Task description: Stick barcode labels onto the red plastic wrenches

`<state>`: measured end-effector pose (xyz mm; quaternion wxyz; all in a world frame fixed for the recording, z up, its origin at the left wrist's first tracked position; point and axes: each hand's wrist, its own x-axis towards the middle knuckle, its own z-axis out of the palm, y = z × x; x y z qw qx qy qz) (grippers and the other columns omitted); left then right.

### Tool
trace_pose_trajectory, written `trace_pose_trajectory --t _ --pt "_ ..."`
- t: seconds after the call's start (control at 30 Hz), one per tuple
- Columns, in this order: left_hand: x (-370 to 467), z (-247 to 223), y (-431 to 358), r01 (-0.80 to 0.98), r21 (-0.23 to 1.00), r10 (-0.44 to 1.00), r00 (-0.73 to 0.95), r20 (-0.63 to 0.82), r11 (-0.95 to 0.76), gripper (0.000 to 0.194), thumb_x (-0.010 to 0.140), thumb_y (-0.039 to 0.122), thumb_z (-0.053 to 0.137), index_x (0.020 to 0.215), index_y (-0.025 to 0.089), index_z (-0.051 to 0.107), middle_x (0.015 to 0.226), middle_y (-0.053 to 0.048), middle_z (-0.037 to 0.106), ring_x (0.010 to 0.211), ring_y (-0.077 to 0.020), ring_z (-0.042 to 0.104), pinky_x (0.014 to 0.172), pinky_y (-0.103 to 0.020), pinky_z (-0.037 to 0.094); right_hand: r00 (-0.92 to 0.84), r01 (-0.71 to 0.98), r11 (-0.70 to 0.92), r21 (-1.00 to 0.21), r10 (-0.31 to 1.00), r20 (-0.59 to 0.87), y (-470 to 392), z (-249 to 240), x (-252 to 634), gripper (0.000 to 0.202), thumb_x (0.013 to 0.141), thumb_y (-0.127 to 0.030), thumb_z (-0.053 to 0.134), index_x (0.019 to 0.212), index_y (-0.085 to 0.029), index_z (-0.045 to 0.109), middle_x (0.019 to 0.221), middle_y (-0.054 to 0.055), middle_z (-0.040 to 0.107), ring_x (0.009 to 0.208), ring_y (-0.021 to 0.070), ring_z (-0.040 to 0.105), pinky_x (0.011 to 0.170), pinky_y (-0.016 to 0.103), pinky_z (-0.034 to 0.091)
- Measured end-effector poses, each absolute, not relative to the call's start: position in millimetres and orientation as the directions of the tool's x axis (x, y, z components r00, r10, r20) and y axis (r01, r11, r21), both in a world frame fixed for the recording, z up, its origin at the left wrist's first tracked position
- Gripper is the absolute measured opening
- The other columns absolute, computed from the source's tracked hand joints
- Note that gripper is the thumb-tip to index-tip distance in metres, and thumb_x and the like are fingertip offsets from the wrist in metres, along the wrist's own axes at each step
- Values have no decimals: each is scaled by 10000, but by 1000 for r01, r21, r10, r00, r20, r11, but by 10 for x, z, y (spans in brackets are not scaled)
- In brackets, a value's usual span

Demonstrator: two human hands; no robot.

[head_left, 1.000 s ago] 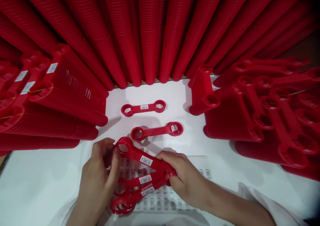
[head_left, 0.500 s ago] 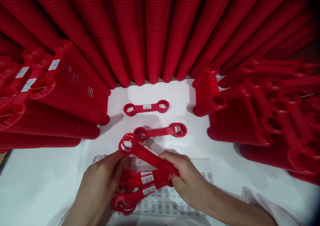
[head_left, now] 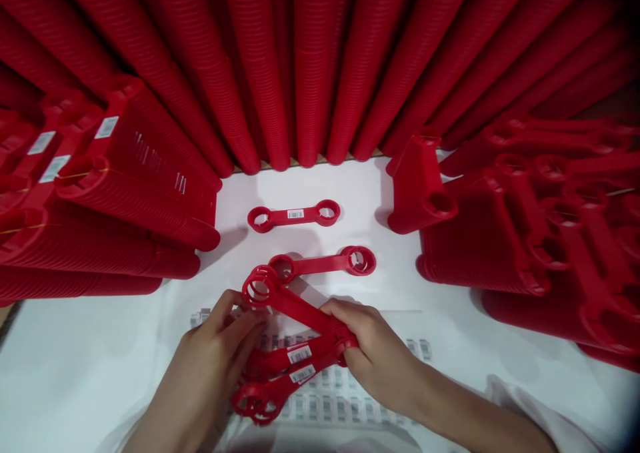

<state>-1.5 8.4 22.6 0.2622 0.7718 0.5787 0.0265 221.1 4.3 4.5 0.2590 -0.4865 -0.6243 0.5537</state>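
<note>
My right hand [head_left: 377, 346] is closed around one end of a fanned stack of red plastic double-ring pieces [head_left: 300, 309]. Each piece has a flat bar with a ring at both ends; two lower ones show white barcode labels [head_left: 300, 353]. My left hand [head_left: 217, 346] is at the free ring ends, its fingers bent together beside the top piece's ring. What its fingertips hold, if anything, is hidden. Under the stack lies a clear sheet of barcode stickers [head_left: 345, 399], partly covered by my hands and the pieces.
Beyond the hands lie a labelled red piece [head_left: 295, 214] and some overlapping unlabelled ones [head_left: 320, 264] on the white table [head_left: 200, 293]. Tall stacks stand at left [head_left: 135, 166] and right [head_left: 465, 233]. A row of long red stacks [head_left: 313, 73] lines the back.
My left fingers have lifted slightly and shifted right along the ring ends. The fanned pieces have moved a little; two labels show on them now instead of three. My right hand keeps its grip.
</note>
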Motion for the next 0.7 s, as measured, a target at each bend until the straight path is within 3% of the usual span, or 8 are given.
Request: trace_pose_trajectory --t 0.23,0.43,0.7 --pt "27 369 101 768 624 888 380 -259 -146 255 904 326 411 811 236 630 865 -33 600 738 -161 595 659 -248 486 -377 368 -99 -925 893 -246 60 29 2228 318 578 39 370 758 -171 526 759 24 572 709 160 497 662 273 370" --pt "264 416 107 601 775 854 283 -437 197 269 849 411 496 734 196 611 614 14 566 555 -121 525 513 -195 405 -423 359 -64 -931 878 -223 -8 55 2206 309 572 30 383 765 -174 512 749 14 563 692 149 490 644 255 362" --pt "336 436 73 357 788 805 140 -576 502 225 771 391 600 818 172 619 529 62 399 476 -77 389 454 -171 320 -434 312 -10 -950 888 -152 -31 60 2220 308 576 15 378 776 -179 509 720 -3 545 669 138 473 640 237 363"
